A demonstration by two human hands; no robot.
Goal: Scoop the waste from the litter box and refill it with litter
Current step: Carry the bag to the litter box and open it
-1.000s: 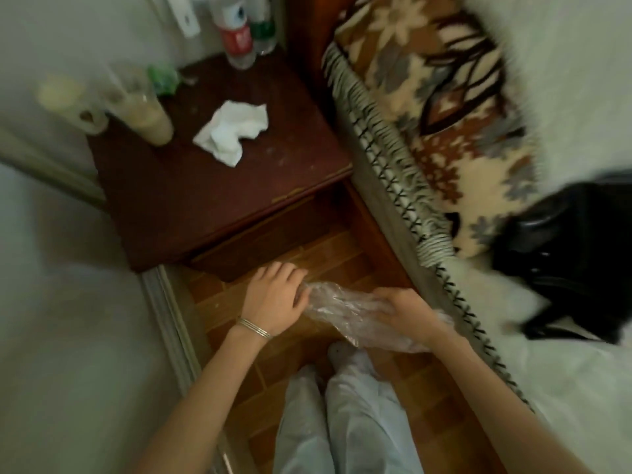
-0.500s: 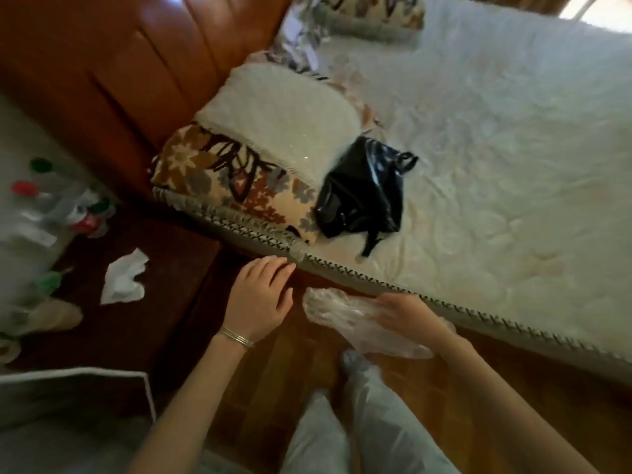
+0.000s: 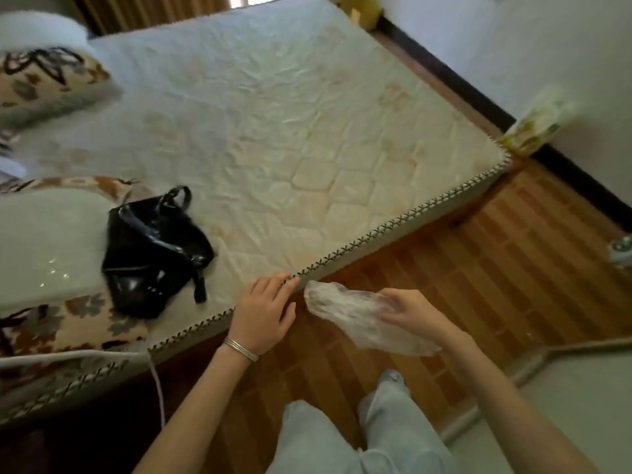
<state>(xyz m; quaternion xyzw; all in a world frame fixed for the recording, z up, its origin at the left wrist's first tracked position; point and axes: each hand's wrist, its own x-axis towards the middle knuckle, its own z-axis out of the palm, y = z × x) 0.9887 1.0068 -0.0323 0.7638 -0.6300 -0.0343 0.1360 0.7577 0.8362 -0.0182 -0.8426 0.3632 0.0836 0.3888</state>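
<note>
My right hand [image 3: 412, 311] pinches a crumpled clear plastic bag [image 3: 355, 316] in front of me, above the wooden floor. My left hand [image 3: 265, 311] hovers just left of the bag with fingers straight and relaxed, holding nothing, over the edge of the mattress. A yellow and white bag [image 3: 533, 123], perhaps of litter, leans against the wall at the far right, blurred. No litter box or scoop shows in this view.
A bare quilted mattress [image 3: 273, 131] fills the middle, with a black plastic bag [image 3: 154, 248] on it and patterned pillows [image 3: 51, 80] at the left. Wooden floor [image 3: 496, 268] runs to the right. A white cable [image 3: 157, 388] hangs by the bed edge. My legs [image 3: 359, 439] are below.
The view has swung right, from the bedside table to the mattress and far wall. My left hand let go of the clear bag; my right hand still holds it.
</note>
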